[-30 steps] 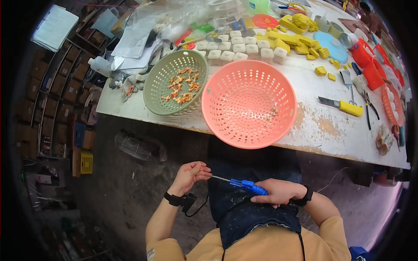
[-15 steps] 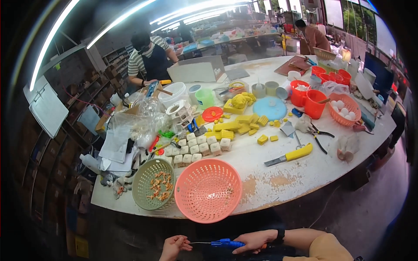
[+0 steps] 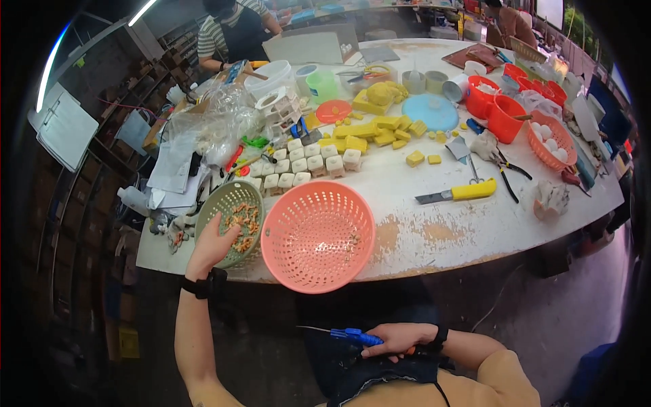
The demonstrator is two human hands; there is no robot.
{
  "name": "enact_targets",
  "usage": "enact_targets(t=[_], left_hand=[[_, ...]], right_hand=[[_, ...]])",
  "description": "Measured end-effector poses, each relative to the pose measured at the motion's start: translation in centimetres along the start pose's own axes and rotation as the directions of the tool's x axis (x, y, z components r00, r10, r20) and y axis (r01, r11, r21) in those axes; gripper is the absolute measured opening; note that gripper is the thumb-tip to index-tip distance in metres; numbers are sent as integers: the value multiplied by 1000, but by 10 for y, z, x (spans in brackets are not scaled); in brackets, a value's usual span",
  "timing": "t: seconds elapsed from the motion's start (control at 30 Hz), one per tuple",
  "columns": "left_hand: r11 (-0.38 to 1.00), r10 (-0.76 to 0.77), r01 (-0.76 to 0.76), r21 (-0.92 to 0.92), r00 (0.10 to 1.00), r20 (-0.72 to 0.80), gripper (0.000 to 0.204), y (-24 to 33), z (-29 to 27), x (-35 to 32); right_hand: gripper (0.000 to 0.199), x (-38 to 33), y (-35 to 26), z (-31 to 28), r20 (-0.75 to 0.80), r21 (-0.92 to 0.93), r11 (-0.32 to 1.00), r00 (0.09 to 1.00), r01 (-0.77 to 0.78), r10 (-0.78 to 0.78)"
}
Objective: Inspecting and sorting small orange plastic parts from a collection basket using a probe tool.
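Your left hand [image 3: 211, 245] reaches forward, fingers spread and loose, holding nothing; it rests at the near rim of a round pale green perforated plastic basket [image 3: 230, 220] that holds small orange and tan pieces. A black band sits on that wrist. Your right hand [image 3: 400, 337] stays low by your lap, below the edge of the surface, its grip closed around a blue-handled tool with a thin metal shaft [image 3: 346, 333] that points toward your left. Just to the right of the green basket, touching or nearly touching it, sits a larger round salmon-pink perforated plastic basket [image 3: 317, 235], which overhangs the near edge of the worn white surface [image 3: 434, 230] and holds only a few small bits on its right side. Behind the two baskets stand rows of small white square blocks [image 3: 306, 165], and behind those lie yellow foam-like chunks [image 3: 371, 129]. To the right, well apart from your hands, lies a yellow-handled utility knife [image 3: 458, 193], with dark-handled pliers [image 3: 505, 173] near it. Farther right are red plastic cups [image 3: 498, 108] and an orange basket of white round pieces [image 3: 553, 139]. At the far side of the surface, another person in a striped shirt [image 3: 234, 27] works.
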State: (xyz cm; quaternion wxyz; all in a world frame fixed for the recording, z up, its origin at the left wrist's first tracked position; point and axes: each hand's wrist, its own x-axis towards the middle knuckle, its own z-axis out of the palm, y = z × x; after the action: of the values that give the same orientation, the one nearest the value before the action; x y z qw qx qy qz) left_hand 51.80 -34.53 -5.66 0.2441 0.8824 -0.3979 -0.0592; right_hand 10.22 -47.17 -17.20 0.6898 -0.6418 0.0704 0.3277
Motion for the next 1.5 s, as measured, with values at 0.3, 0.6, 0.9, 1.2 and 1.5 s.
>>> enact_targets(t=[0.3,0.6,0.9,1.2,1.5], left_hand=[[889,443,-439,-129,756,481,49,155,70,-29],[823,466,-567,-39,633,618,44,159,139,-11],[830,540,-501,-245,611,579,27,160,154,7],[797,555,-575,-183,579,597,21,165,151,6],[838,533,-483,-255,620,576,22,168,147,-2]], right_hand=[[40,-3,14,1,-58,15,998,997,-54,55],[42,-6,18,-1,-62,19,998,996,-67,69],[42,-1,26,-4,-59,28,998,996,-59,60],[41,7,35,-3,-46,21,998,997,-62,63],[41,8,36,0,-44,39,998,998,-53,55]])
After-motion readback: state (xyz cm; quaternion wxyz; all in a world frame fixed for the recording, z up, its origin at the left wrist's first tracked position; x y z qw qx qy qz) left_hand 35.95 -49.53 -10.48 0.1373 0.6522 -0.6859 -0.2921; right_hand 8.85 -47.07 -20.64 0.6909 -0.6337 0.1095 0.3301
